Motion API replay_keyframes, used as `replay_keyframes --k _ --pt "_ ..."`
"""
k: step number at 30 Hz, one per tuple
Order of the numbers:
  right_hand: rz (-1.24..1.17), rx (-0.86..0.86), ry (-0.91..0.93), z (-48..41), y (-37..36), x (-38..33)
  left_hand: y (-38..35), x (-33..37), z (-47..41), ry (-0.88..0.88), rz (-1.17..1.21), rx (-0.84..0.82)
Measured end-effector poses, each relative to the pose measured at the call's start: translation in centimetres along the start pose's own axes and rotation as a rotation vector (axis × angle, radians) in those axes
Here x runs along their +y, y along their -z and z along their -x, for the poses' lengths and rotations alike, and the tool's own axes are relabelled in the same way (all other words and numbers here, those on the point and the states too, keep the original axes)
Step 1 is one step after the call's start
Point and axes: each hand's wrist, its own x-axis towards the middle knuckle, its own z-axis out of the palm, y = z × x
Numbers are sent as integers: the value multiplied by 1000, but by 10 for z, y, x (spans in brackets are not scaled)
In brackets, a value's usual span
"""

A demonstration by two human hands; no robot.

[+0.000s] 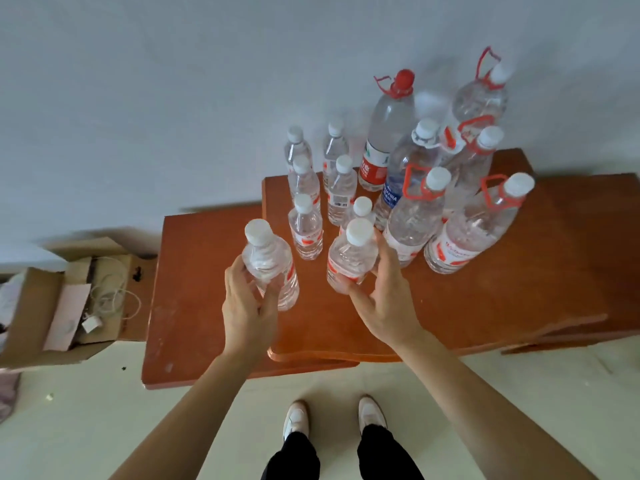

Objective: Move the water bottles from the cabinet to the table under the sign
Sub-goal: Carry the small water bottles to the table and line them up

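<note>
We see our two bare forearms with no sleeves, black trousers (341,455) below them, and white low-cut shoes (371,413) just beyond the trouser cuffs.

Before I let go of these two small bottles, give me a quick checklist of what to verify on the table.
1. Left hand grip on its small bottle: ok, fingers wrapped round it.
2. Left bottle standing on the wooden table: cannot tell, it looks tilted.
3. Right hand bottle upright: ok.
4. Bare tabletop in front of the left bottle: ok.
5. Gap to the nearest handled jug: not ok, the right hand is very close.
6. Standing bottles all upright: ok.
</note>
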Motion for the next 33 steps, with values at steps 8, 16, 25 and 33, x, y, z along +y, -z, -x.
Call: replay_keyframes --k 8,16,25,33 --pt "139 129 310 -112 66 -165 130 139 -51 -271 107 309" --pt "138 143 551 -137 81 -271 244 183 1 -302 101 650" --pt "-63 -277 807 -64 -71 -367 359 96 162 36 -207 1096" --pt "-353 -726 1008 129 -240 -524 469 22 400 385 -433 1484"
